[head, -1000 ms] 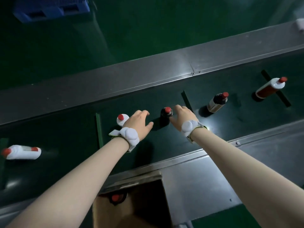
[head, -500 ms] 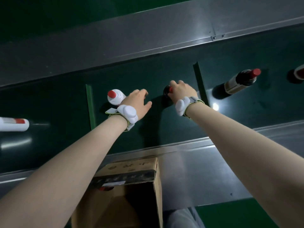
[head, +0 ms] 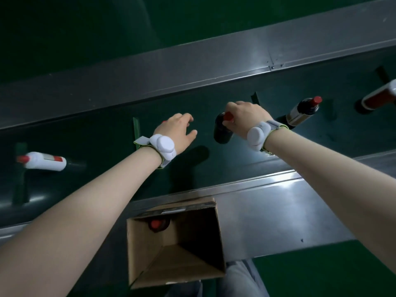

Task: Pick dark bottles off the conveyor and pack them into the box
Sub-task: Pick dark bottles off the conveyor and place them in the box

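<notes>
My right hand (head: 244, 117) grips a dark bottle (head: 222, 130) by its red-capped neck, lifted a little over the green conveyor belt (head: 107, 146). My left hand (head: 179, 130) hovers open just left of it, fingers spread, and hides most of a white bottle behind it. A second dark bottle with a pale label (head: 302, 113) lies on the belt to the right. The open cardboard box (head: 201, 239) stands below the belt's near rail, with one dark red-capped bottle (head: 156, 225) inside at its far left corner.
A white bottle with a red cap (head: 44, 161) lies on the belt at the left. Another bottle (head: 379, 97) shows at the right edge. Steel rails (head: 192, 61) border the belt on the far and near sides. Green cleats cross the belt.
My right hand has closed on the dark bottle's neck and raised it off the belt. My left hand now covers the white bottle. The other bottles have travelled left along the belt.
</notes>
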Demonstrator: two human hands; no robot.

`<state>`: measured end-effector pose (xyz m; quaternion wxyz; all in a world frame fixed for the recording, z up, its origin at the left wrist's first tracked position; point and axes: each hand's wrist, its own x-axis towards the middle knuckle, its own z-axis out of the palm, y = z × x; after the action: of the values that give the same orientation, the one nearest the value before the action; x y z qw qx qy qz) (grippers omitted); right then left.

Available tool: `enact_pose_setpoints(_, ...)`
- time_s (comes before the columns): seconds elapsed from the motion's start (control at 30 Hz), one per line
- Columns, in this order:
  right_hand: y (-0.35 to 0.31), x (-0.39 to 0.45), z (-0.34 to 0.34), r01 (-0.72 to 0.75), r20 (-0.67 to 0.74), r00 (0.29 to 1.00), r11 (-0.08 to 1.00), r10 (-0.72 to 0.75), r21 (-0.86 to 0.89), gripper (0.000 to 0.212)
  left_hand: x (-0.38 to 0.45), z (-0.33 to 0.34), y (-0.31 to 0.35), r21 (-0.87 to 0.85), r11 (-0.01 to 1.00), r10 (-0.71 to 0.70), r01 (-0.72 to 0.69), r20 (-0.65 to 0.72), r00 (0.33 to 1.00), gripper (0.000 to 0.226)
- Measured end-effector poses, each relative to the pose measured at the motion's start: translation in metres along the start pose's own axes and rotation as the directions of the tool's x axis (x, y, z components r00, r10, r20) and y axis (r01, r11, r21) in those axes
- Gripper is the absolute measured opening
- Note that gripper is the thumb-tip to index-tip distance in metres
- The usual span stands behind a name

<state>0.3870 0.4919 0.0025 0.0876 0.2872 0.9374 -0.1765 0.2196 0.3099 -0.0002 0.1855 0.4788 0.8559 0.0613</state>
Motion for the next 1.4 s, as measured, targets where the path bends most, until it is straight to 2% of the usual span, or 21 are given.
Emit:
enact_pose_setpoints(0.37, -0.146, -0.143, -0.121, 0.085, -0.203, 0.973, 0.988, -0.110, -0.127, 0.023, -0.148, -0.113, -0.010, 0.022, 0.990, 0.143, -0.141, -0.153, 0.978, 0.046)
enact_pose_setpoints(0.5, -0.200, -0.204, -0.144, 0.095, -0.226, 0.965, 0.980, -0.134, -0.176, 0.025, -0.205, -0.137, -0.011, 0.075, 0.978, 0.205, -0.193, -0.213, 0.955, 0.045)
enact_pose_setpoints(0.63, -0.239, -0.252, -0.147, 0.111, -0.160, 0.977, 0.975, -0.143, -0.194, 0.025, -0.249, -0.145, -0.011, 0.087, 0.972, 0.232, -0.219, -0.193, 0.953, 0.045)
enact_pose_setpoints(0.8, -0.268, -0.281, -0.123, 0.190, -0.117, 0.968, 0.951, -0.224, -0.244, 0.022, -0.293, -0.136, -0.023, 0.110, 0.967, 0.243, -0.228, -0.143, 0.960, 0.042)
enact_pose_setpoints(1.0, -0.277, -0.287, -0.070, 0.252, -0.016, 0.965, 0.945, -0.260, -0.209, 0.022, -0.324, -0.097, -0.047, 0.114, 0.972, 0.211, -0.206, -0.032, 0.977, 0.040)
enact_pose_setpoints(1.27, -0.274, -0.263, 0.026, 0.230, 0.149, 0.969, 0.946, -0.199, -0.227, 0.021, -0.322, -0.033, -0.085, 0.093, 0.990, 0.096, -0.103, 0.080, 0.992, 0.039)
enact_pose_setpoints(1.4, -0.262, -0.242, 0.083, 0.220, 0.225, 0.960, 0.945, -0.167, -0.240, 0.024, -0.316, -0.002, -0.098, 0.014, 0.996, 0.086, -0.087, 0.023, 0.996, 0.030)
